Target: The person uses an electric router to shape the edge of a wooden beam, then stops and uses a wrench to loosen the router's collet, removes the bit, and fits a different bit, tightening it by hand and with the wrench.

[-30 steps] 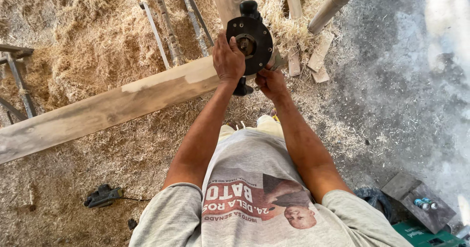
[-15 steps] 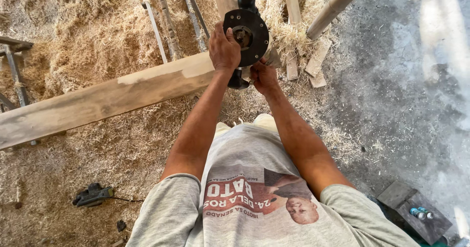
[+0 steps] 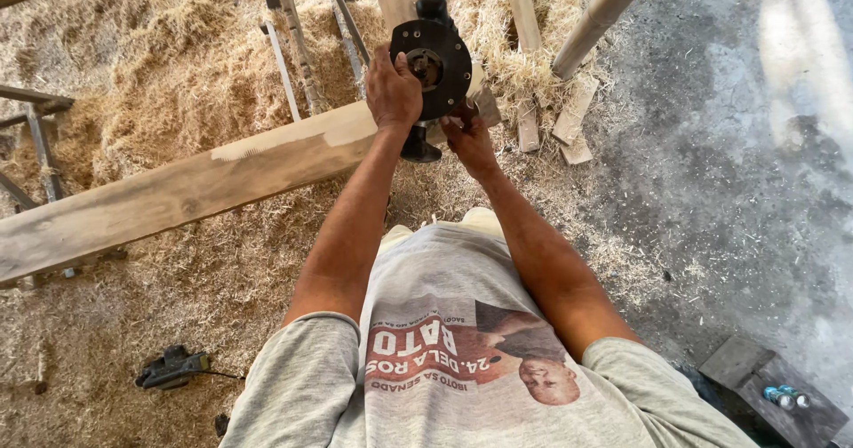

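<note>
My left hand (image 3: pixel 393 91) grips the left side of a black wood router (image 3: pixel 433 64) turned so its round base plate faces me. My right hand (image 3: pixel 468 137) holds the tool from below, near its black knob (image 3: pixel 419 149). The router hangs at the near end of a long wooden plank (image 3: pixel 191 188) that runs off to the left on a stand. Both forearms reach out over my grey printed shirt (image 3: pixel 462 359).
Thick wood shavings (image 3: pixel 178 66) cover the ground. Upright boards and metal rods (image 3: pixel 306 30) stand behind the router, a round pole (image 3: pixel 600 12) leans at right. Wood offcuts (image 3: pixel 569 124) lie nearby. A black power tool (image 3: pixel 173 368) lies at lower left; a dark box (image 3: pixel 769 395) at lower right.
The router and both hands have risen slightly in view and the base plate has tilted more towards me. The plank stays put.
</note>
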`<state>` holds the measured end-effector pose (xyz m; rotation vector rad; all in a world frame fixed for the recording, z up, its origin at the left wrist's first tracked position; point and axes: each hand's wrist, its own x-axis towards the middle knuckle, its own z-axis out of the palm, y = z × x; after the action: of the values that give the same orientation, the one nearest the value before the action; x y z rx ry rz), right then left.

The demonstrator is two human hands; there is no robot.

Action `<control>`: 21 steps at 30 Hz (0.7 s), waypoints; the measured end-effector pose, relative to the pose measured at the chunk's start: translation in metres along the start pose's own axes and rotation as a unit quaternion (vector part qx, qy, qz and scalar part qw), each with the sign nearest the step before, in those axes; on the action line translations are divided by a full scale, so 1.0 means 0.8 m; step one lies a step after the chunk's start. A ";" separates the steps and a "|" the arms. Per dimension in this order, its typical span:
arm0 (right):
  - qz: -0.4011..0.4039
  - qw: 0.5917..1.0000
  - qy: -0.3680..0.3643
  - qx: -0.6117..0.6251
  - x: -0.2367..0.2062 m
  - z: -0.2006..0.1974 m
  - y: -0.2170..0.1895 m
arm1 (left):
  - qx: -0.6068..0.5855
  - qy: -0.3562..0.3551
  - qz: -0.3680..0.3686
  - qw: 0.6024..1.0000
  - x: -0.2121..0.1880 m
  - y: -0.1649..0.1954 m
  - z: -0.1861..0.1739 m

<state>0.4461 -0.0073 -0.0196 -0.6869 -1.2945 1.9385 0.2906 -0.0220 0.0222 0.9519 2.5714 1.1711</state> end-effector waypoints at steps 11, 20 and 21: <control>-0.138 0.958 0.023 -0.252 0.013 -0.015 0.015 | -0.004 -0.003 0.001 1.000 0.001 0.005 0.004; -0.200 0.917 -0.015 -0.345 0.024 -0.027 0.014 | 0.000 0.011 0.018 1.000 0.004 -0.005 0.012; -0.236 0.901 -0.036 -0.362 0.024 -0.032 0.013 | -0.005 0.008 0.014 1.000 0.004 -0.006 0.013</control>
<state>0.4504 0.0196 -0.0392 -0.5637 -2.0339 1.0760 0.2899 -0.0159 0.0120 0.9845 2.5699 1.2032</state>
